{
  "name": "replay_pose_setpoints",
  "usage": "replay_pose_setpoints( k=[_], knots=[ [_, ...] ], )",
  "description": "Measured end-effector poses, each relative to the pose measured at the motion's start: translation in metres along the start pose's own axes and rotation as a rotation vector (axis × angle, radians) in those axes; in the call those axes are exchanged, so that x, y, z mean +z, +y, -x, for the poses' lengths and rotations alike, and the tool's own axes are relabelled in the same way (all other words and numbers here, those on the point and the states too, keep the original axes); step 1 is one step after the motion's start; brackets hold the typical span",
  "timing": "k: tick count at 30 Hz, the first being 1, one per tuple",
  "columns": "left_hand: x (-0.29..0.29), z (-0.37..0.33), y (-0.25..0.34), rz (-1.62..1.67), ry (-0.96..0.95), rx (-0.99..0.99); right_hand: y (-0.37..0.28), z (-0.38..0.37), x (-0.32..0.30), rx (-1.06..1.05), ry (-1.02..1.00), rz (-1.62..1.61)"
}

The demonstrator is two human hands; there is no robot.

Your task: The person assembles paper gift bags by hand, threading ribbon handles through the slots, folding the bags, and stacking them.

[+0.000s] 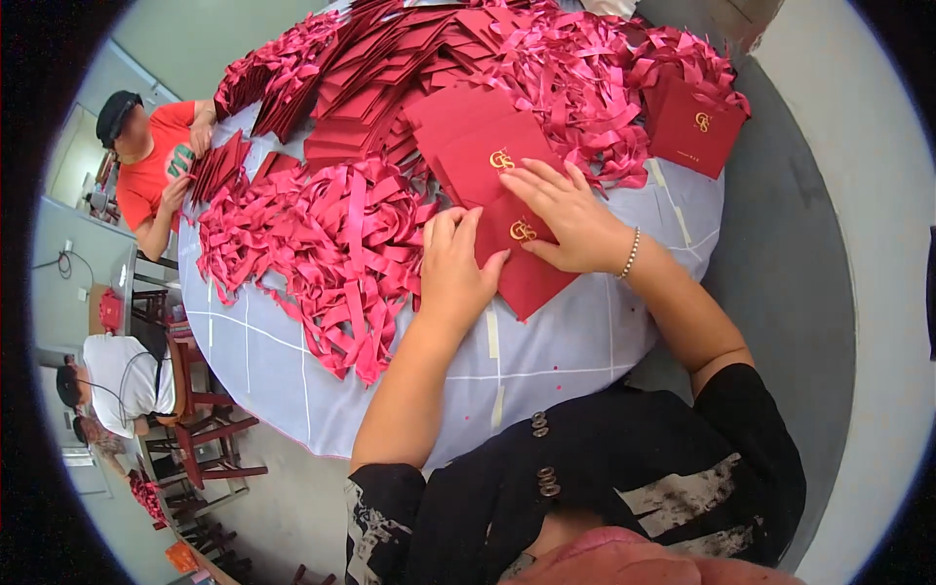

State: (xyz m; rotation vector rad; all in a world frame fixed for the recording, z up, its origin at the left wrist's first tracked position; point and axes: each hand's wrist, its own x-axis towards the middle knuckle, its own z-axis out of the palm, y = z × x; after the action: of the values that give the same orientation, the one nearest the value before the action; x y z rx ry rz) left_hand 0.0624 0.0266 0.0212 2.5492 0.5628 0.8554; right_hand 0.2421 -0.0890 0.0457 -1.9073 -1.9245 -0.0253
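Note:
A flat red paper gift bag (536, 278) with a gold emblem lies in front of me on the cloth-covered table. My right hand (575, 219) rests on its upper right part, fingers stretched out and thumb apart. At the bag's left edge is my left hand (456, 268), fingers bent and thumb spread away over the bag's side; it does not appear to grip anything. More flat red bags (473, 132) lie overlapped just beyond, partly beneath the one under my hands.
Pink ribbon handles (322, 244) heap up on the left, with another ribbon pile (575, 78) at the far right. Stacked red bags (375, 73) fill the back. One bag (694, 127) leans at the right edge. A person in orange (156, 161) handles bags across the table.

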Motion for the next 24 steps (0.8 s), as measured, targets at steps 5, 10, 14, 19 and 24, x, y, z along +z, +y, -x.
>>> replay_pose_setpoints(
  k=[5, 10, 14, 19, 24],
  knots=[
    [-0.002, -0.006, 0.006, 0.014, -0.053, 0.019, 0.011, 0.003, 0.008, -0.110, -0.005, -0.064],
    [0.001, -0.013, 0.011, 0.026, -0.222, 0.068, 0.013, 0.005, 0.008, -0.088, -0.006, -0.129],
    [-0.003, -0.016, 0.014, 0.063, -0.285, 0.092, 0.014, 0.005, 0.003, -0.096, -0.040, -0.252],
    [-0.017, -0.019, 0.022, 0.084, -0.375, 0.100, 0.024, 0.014, -0.004, -0.016, -0.001, -0.371],
    [-0.003, -0.004, 0.014, 0.316, -0.386, 0.030, 0.063, 0.017, -0.003, 0.113, 0.364, -0.375]
  ],
)
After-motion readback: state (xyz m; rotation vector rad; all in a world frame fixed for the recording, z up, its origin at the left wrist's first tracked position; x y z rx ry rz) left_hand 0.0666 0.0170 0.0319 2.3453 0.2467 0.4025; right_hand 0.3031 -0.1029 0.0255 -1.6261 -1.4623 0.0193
